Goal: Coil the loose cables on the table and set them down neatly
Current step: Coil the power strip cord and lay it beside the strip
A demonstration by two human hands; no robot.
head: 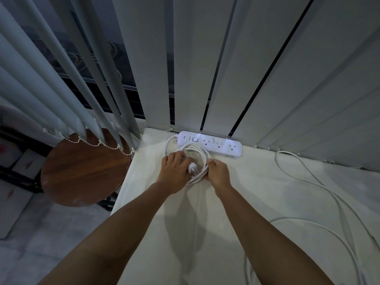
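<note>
Loose cable (298, 219) runs off bottom edge; coil (205, 159) partly under left hand (174, 171).

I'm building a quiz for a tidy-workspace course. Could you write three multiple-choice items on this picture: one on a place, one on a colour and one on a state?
1. Where is the power strip?
A) at the back edge of the table, by the blinds
B) at its front edge
C) on the floor

2. What colour is the seat of the stool?
A) white
B) brown
C) blue

3. How is the cable that the left hand and right hand hold?
A) stretched straight
B) plugged into the strip
C) coiled

Answers:
1 A, it lies against the blinds.
2 B, the round top is wood-brown.
3 C, it lies in loops and its plug is free.
</note>
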